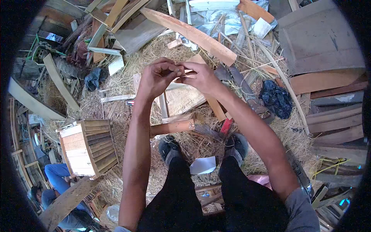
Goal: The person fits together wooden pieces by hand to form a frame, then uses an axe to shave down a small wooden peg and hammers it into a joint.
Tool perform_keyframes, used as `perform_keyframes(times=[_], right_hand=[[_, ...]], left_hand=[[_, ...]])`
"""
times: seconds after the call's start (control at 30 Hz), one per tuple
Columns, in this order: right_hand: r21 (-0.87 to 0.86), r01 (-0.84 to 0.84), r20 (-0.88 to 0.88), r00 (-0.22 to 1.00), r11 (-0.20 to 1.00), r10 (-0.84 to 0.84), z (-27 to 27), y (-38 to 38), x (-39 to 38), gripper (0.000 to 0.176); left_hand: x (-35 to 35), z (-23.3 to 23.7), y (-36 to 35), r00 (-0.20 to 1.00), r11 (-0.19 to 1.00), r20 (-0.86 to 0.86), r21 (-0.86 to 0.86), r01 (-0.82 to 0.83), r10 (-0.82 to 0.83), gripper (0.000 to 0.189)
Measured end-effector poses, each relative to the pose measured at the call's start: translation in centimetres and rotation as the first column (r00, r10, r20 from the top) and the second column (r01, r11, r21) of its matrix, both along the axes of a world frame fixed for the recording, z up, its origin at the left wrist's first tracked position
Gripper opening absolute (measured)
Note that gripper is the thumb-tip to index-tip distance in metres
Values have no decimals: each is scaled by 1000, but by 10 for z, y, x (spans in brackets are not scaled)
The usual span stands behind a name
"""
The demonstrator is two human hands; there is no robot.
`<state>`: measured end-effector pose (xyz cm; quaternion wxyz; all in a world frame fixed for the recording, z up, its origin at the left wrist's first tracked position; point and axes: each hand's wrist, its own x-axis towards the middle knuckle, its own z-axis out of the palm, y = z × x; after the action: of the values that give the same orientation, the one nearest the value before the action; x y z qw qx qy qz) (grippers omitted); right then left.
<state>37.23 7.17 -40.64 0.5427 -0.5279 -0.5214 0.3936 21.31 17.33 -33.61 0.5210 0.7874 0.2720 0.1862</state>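
Both of my hands meet at the upper middle of the view, raised above the straw-covered ground. My left hand has its thumb and fingers pinched together on something too small to make out. Close against it, my right hand has bent fingers, and whatever they hold is hidden. Below the hands lies a pale piece of wood. An orange-brown wood piece rests nearer my feet, beside a red-handled tool.
A slatted wooden crate stands at the left, near a person in blue jeans. A curved plank lies ahead. A black plastic bag and stacked boards are on the right. White paper lies between my feet.
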Motion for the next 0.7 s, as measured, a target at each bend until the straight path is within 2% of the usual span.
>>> perform_keyframes(times=[0.1,0.2,0.3,0.53,0.6,0.7], right_hand=[[3,18,25,1000,1000,-18,-8,1,3,47],[3,45,40,998,999,-45,-9,1,1,45],[-5,40,68,997,999,-39,-10,2,3,41],[28,102,104,989,994,-104,0,-3,-3,35],[18,68,106,992,997,-70,0,-2,-1,35],[11,30,108,994,999,-31,1,-2,2,34]], left_hand=[[1,-1,-2,999,997,31,-69,-20,22,11],[0,2,-2,1000,1000,-16,1,-9,9,10],[0,-4,0,998,1000,65,-28,-1,3,10],[-2,-4,1,1000,999,19,-51,2,-1,8],[-1,-4,1,1000,1000,-10,-8,3,-3,7],[-1,-6,2,1000,998,-16,-59,-6,5,8]])
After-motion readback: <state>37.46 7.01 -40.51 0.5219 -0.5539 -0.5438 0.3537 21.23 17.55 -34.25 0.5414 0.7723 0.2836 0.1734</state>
